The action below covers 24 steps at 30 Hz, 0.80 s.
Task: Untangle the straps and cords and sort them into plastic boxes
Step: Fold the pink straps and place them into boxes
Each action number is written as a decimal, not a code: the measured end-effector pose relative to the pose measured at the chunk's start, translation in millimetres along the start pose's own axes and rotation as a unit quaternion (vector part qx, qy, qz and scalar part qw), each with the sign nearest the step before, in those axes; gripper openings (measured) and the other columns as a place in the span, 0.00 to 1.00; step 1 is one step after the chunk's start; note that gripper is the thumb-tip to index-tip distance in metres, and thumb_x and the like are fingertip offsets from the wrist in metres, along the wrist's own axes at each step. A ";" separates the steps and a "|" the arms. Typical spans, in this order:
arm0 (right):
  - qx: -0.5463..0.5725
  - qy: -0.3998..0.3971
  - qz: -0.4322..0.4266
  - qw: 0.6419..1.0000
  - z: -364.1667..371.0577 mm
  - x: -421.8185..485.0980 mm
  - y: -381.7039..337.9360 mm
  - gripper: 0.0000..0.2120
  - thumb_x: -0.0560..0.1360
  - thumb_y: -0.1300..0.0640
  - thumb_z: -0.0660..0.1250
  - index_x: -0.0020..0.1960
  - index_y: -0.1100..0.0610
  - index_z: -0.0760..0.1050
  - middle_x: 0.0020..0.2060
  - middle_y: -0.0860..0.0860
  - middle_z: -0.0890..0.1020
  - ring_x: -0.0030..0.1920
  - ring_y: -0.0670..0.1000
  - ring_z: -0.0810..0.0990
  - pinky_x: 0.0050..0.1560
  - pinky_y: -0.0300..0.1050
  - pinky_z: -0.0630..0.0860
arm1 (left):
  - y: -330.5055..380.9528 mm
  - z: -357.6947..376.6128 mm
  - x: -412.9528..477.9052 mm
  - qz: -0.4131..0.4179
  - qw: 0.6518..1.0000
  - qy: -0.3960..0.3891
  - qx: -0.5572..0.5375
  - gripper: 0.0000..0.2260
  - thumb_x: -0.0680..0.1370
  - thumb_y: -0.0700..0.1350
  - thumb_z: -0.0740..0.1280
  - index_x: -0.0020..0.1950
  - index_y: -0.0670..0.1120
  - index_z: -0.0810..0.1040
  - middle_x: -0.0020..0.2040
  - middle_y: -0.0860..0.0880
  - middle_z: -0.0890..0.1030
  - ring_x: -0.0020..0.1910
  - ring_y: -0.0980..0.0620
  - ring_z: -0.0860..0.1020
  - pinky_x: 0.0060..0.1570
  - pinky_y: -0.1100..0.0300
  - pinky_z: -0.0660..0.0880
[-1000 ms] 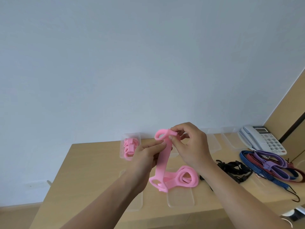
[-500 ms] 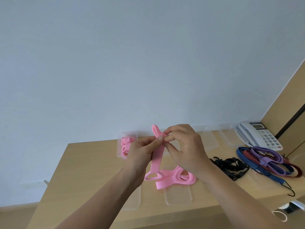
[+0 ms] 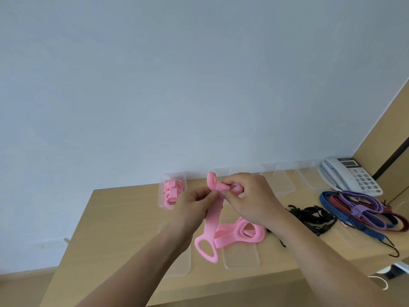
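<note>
Pink folded straps (image 3: 171,192) lay in a clear plastic box (image 3: 162,180) at the far left of the wooden table (image 3: 124,218), against the wall. Just right of it the left hand (image 3: 194,204) pinched the long pink strap (image 3: 211,222) between thumb and fingertips near its upper end, above the table. The strap hung down from there, and its lower loop dangled over the near part of the table. Its top, which a second earlier had stood up as an open loop, was now bunched and folded over between the two hands. The right hand (image 3: 250,196) had its fingers curled round that folded end, touching the left hand's fingertips. Below the right wrist a coil of pink strap (image 3: 245,233) rested on the table, partly over a clear lid (image 3: 241,255), as before. Further right lay a black tangle of cords (image 3: 309,216), then blue, red and purple hooked cords (image 3: 354,209) in a loose bundle, with a white telephone (image 3: 352,176) at the far right corner.
</note>
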State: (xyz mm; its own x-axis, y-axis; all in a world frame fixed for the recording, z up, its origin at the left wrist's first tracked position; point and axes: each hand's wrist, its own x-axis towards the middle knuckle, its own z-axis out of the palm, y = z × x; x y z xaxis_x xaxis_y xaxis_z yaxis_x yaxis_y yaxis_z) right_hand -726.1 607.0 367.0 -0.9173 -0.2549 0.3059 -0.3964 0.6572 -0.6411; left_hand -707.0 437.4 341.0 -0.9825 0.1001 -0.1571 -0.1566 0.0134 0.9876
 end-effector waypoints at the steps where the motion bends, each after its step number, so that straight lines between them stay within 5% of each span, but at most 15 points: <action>1: 0.008 0.011 0.001 1.000 0.9 -0.6 0.6 0.06 0.74 0.60 0.72 0.44 0.49 0.84 0.27 0.34 0.76 0.37 0.40 0.76 0.38 0.29 0.67 | -0.3 -0.6 0.1 -0.009 1.000 -0.001 0.002 0.10 0.83 0.48 0.68 0.50 0.49 0.89 0.47 0.44 0.88 0.49 0.45 0.85 0.62 0.43 0.80; 9: 0.040 0.060 -0.013 0.997 13.0 -3.0 2.0 0.03 0.74 0.57 0.75 0.45 0.49 0.85 0.35 0.44 0.83 0.38 0.46 0.79 0.40 0.39 0.74 | -1.7 -12.2 -4.7 -0.011 0.999 -0.050 -0.006 0.11 0.75 0.58 0.73 0.51 0.53 0.87 0.49 0.43 0.87 0.43 0.49 0.86 0.51 0.52 0.83; 14: 0.041 0.001 -0.017 0.999 11.6 -0.3 4.0 0.11 0.71 0.60 0.77 0.49 0.46 0.86 0.35 0.48 0.81 0.37 0.48 0.76 0.39 0.38 0.71 | -7.9 -16.0 -2.0 0.011 0.999 -0.035 -0.010 0.04 0.80 0.49 0.73 0.53 0.57 0.85 0.49 0.45 0.87 0.42 0.49 0.85 0.48 0.53 0.83; 21: 0.012 -0.068 0.003 0.998 0.6 -0.6 6.1 0.11 0.72 0.58 0.77 0.51 0.46 0.85 0.40 0.45 0.81 0.38 0.41 0.74 0.38 0.31 0.68 | -11.9 -8.4 1.7 0.005 1.000 -0.010 0.009 0.09 0.81 0.44 0.71 0.49 0.59 0.86 0.44 0.47 0.87 0.41 0.51 0.85 0.42 0.60 0.80; 24: 0.021 -0.063 0.004 0.998 -1.2 -1.6 4.8 0.10 0.73 0.57 0.75 0.51 0.45 0.84 0.42 0.46 0.82 0.40 0.44 0.77 0.41 0.37 0.72 | -10.6 -4.3 1.8 0.013 1.000 0.004 0.002 0.09 0.81 0.43 0.71 0.48 0.57 0.86 0.43 0.46 0.87 0.41 0.50 0.85 0.43 0.56 0.81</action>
State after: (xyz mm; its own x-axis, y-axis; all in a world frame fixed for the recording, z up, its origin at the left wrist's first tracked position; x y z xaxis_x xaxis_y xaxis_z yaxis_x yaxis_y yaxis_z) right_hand -726.5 611.4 364.3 -0.9168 -0.3386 0.2117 -0.3880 0.6298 -0.6729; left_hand -707.5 433.2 330.2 -0.9870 0.0922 -0.1319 -0.1311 0.0148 0.9913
